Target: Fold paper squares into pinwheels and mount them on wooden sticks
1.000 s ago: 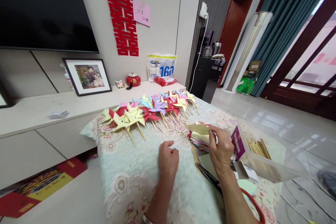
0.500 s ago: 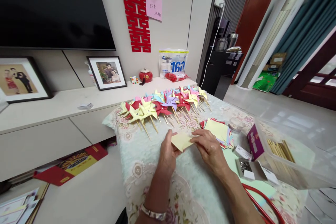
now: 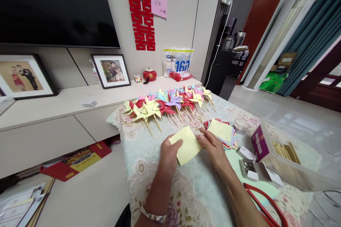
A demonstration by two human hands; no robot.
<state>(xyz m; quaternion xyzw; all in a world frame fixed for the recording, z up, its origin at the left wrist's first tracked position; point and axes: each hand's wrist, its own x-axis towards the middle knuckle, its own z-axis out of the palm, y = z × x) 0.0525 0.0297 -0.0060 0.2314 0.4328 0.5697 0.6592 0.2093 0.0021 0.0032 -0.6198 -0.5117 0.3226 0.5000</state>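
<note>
- Two hands on one yellow paper square (image 3: 187,144), low in the centre of the frame, held just above the flowered table (image 3: 149,170).
- Left hand (image 3: 168,155) pinching the square's left corner: thumb on top, fingers curled beneath, closed on the paper.
- Right hand (image 3: 213,148) pinching the right corner from the opposite side, fingers narrow, thumb and forefinger on the edge.
- Square turned like a diamond: one diagonal running left to right between the two hands, the other pointing up toward the frame's centre and down toward the wrists.
- Equal reach on both sides; neither hand nearer, each already touching its own corner, paper spanning the gap between them.
- Just right of the right hand, near but apart: stack of coloured paper squares (image 3: 223,133), yellow sheet on top, pink and blue edges showing under it.
- Further up the frame, well apart from the hands: row of finished pinwheels (image 3: 165,103) on wooden sticks, sticks pointing down-right toward the hands.
- Right side of the frame: clear plastic box (image 3: 301,149) with wooden sticks (image 3: 286,152) inside, a small open tin of pins (image 3: 248,167) in front of it, red-handled scissors (image 3: 263,202) at lower right.
- Wristband (image 3: 153,215) on the left forearm at the bottom edge.
</note>
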